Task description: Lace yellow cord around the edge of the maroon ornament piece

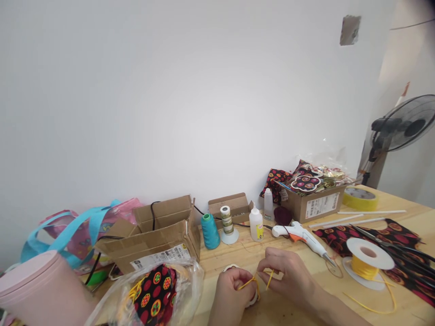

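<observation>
Yellow cord (271,279): looped at the near part of the table, strands running between the two hands.
Left hand (231,296): fingers closed round a white-rimmed piece (253,299), mostly hidden beneath them; cord crosses over the fingers.
Right hand (287,274): thumb and fingertips pinch the cord, just beside the left.
Clear bag (195,283): left of the hands, dark patterned cloth inside.
Cord spool (365,268): to the right, loose end trailing on wood.
Scissors (404,253): lie across patterned fabric (331,237), behind the spool.
Glue gun (307,240): white and orange, on its side beyond the right hand.
Teal thread cone (210,233): upright, beside an open carton (163,240).
Fan (408,127): far right, past the table.
</observation>
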The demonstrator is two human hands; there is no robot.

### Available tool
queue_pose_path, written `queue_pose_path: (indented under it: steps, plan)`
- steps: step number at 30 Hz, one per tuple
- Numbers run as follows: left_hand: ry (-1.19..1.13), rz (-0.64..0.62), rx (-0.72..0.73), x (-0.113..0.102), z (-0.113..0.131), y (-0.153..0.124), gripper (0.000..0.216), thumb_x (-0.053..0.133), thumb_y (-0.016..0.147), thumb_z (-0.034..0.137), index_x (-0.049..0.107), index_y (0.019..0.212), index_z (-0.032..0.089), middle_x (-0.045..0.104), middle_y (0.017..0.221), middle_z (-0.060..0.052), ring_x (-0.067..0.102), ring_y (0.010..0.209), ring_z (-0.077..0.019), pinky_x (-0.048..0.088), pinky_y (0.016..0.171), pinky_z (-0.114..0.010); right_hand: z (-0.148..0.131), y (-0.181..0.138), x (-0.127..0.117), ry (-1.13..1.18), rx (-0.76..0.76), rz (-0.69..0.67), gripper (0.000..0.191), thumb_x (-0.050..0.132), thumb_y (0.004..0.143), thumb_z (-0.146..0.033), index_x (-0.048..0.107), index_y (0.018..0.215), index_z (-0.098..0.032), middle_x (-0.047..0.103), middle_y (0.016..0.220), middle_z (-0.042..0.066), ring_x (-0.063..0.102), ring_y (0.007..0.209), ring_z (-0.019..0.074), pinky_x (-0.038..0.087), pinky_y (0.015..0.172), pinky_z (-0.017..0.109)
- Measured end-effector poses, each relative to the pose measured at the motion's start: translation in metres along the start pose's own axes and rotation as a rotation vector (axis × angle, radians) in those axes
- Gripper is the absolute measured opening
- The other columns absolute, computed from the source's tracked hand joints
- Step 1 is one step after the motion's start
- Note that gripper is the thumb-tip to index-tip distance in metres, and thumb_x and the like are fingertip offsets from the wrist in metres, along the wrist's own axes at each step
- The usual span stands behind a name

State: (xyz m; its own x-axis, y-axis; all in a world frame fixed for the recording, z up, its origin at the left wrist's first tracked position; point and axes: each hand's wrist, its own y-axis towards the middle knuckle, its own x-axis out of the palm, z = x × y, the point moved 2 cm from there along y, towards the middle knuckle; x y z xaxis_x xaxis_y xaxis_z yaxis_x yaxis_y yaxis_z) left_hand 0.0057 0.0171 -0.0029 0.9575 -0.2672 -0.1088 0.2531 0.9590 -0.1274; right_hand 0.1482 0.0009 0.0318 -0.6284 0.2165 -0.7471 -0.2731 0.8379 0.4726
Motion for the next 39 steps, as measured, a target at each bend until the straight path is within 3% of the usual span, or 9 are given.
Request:
queue_pose_path:
  steps: [12, 17, 21, 23, 28, 34, 39]
  plan:
    - [-0.165, 0.027, -0.009, -0.003, 0.005, 0.002, 0.017, 0.062, 0.054, 0.025, 0.051, 0.052, 0.012, 0.048, 0.035, 0.004, 0.036, 0.032, -0.0053, 0.025, 0.036, -0.017, 0.004, 0.002, -0.003, 0.039, 0.037, 0.102, 0.012, 0.047, 0.063, -0.012, 0.057, 0.06, -0.019, 0.049, 0.054, -0.002, 0.045, 0.051, 0.0104, 0.032, 0.047, 0.02]
    - [-0.243, -0.012, 0.001, -0.005, -0.001, 0.004, 0.018, 0.064, 0.054, 0.025, 0.053, 0.053, 0.011, 0.05, 0.037, 0.004, 0.039, 0.034, -0.0056, 0.027, 0.037, -0.017, 0.0, 0.002, -0.003, 0.226, 0.048, 0.057, 0.016, 0.045, 0.058, -0.004, 0.052, 0.062, -0.018, 0.051, 0.064, -0.002, 0.047, 0.061, 0.0114, 0.036, 0.055, 0.02]
    - [-0.221, -0.012, 0.011, -0.006, -0.003, 0.006, 0.015, 0.063, 0.056, 0.023, 0.055, 0.054, 0.011, 0.049, 0.036, 0.004, 0.038, 0.034, -0.0053, 0.026, 0.037, -0.017, -0.007, -0.001, 0.002, 0.363, 0.074, -0.021, 0.009, 0.05, 0.066, -0.011, 0.053, 0.07, -0.018, 0.055, 0.071, 0.0, 0.05, 0.068, 0.0122, 0.038, 0.063, 0.021]
    - [-0.229, -0.019, 0.01, -0.005, -0.004, 0.007, 0.015, 0.063, 0.056, 0.023, 0.054, 0.054, 0.011, 0.048, 0.035, 0.005, 0.037, 0.033, -0.0049, 0.025, 0.036, -0.016, -0.009, -0.002, 0.007, 0.396, 0.13, -0.071, 0.005, 0.051, 0.07, -0.019, 0.055, 0.072, -0.018, 0.057, 0.068, -0.001, 0.05, 0.064, 0.0117, 0.038, 0.059, 0.021]
    - [-0.227, -0.021, 0.022, -0.005, -0.006, 0.008, 0.018, 0.065, 0.055, 0.025, 0.055, 0.053, 0.011, 0.049, 0.035, 0.004, 0.036, 0.032, -0.0047, 0.024, 0.036, -0.016, -0.006, 0.001, 0.011, 0.38, 0.163, -0.129, 0.018, 0.051, 0.072, -0.032, 0.063, 0.079, -0.02, 0.055, 0.062, -0.001, 0.045, 0.054, 0.0103, 0.033, 0.048, 0.019]
    - [-0.239, -0.053, 0.015, -0.004, -0.006, 0.007, 0.023, 0.068, 0.051, 0.029, 0.057, 0.054, 0.01, 0.051, 0.037, 0.003, 0.039, 0.034, -0.0055, 0.027, 0.037, -0.017, 0.0, 0.002, 0.009, 0.3, 0.146, -0.085, 0.018, 0.051, 0.073, -0.027, 0.068, 0.072, -0.022, 0.044, 0.05, -0.003, 0.041, 0.05, 0.0093, 0.029, 0.046, 0.019]
    - [-0.3, -0.063, -0.03, -0.002, 0.013, -0.003, 0.024, 0.069, 0.049, 0.031, 0.059, 0.053, 0.01, 0.052, 0.037, 0.002, 0.038, 0.034, -0.0046, 0.027, 0.038, -0.016, -0.001, 0.003, 0.01, 0.413, 0.222, -0.08, 0.02, 0.049, 0.072, -0.024, 0.068, 0.068, -0.018, 0.055, 0.055, 0.0, 0.047, 0.051, 0.01, 0.034, 0.046, 0.018]
